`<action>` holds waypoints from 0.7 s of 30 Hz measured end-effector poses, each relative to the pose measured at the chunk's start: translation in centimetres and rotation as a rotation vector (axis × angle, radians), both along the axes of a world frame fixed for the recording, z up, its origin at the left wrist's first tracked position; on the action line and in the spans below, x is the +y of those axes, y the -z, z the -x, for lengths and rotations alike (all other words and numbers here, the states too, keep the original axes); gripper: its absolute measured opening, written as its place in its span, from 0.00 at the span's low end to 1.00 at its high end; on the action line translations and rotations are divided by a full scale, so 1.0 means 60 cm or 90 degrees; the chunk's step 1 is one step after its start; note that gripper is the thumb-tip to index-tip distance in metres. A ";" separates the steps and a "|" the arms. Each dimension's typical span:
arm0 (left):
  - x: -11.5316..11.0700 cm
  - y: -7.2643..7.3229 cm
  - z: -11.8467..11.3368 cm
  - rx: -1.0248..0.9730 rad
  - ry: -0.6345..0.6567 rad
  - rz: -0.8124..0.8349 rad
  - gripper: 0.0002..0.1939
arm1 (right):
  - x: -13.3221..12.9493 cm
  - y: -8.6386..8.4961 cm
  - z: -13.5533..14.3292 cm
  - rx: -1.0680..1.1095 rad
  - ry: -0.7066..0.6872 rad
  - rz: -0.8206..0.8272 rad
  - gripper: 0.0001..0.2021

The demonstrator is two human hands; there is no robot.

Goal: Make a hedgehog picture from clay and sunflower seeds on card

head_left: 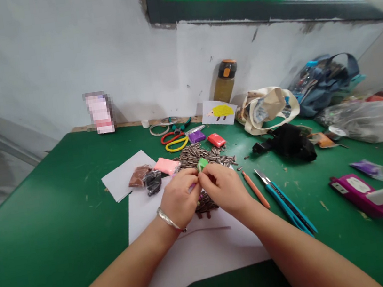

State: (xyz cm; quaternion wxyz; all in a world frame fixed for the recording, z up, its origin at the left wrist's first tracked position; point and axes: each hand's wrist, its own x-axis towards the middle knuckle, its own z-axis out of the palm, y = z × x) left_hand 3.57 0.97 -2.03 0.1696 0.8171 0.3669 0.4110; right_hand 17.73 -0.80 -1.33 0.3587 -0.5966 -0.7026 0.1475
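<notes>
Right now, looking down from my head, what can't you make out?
All in the head view:
The green piece: the left hand and right hand hide its lower part; which one grips it is unclear.
The dark shape on the white paper: mostly hidden by the hands.
The pink upright thing: pixelated, details lost.
The clear plastic bag: hazy, contents unclear, cut off by the right edge.

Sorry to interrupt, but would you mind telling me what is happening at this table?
A person's left hand and right hand meet at a small green item above white paper, their exact grip hidden. Beneath them, a seed-covered shape lies partly hidden on the paper. A heap of seeds lies just beyond, and a blue cutter rests to the right.
</notes>
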 end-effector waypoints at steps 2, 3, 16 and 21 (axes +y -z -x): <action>-0.001 0.000 -0.002 -0.012 0.007 0.001 0.07 | 0.000 0.001 -0.001 -0.019 0.001 -0.017 0.10; -0.002 0.000 -0.002 -0.020 0.006 0.003 0.07 | -0.001 0.000 -0.002 -0.020 0.000 -0.024 0.11; -0.001 0.001 -0.003 -0.050 -0.040 0.089 0.15 | -0.002 -0.004 -0.004 0.048 0.013 -0.060 0.08; -0.004 -0.004 -0.006 -0.069 -0.036 0.132 0.15 | 0.001 0.001 -0.003 0.071 0.015 -0.060 0.07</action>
